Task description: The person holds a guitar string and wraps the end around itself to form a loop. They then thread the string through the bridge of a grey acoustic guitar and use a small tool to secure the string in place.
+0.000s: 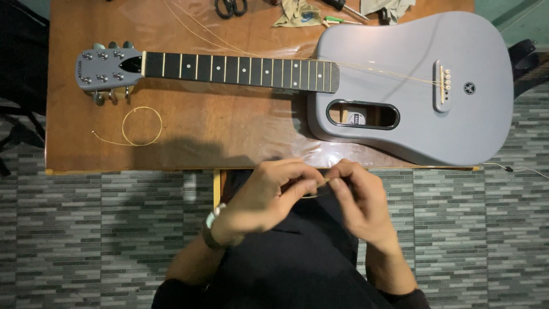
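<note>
Both my hands meet in front of my body, just below the table's front edge. My left hand (264, 197) and my right hand (360, 200) pinch a thin guitar string (318, 185) between their fingertips. A grey guitar (417, 86) lies flat on the wooden table (200, 123), its body to the right and its headstock (108, 68) to the left. The dark fretboard (240, 68) runs between them. A coiled string (141, 126) lies on the table below the headstock. Loose strings trail from the bridge (441, 86) across the table.
Scissors (231, 7), a cloth (297, 14) and a screwdriver (343, 7) lie along the table's far edge. A dark strap end (523, 54) hangs off at the right. Grey tiled floor (97, 229) surrounds the table.
</note>
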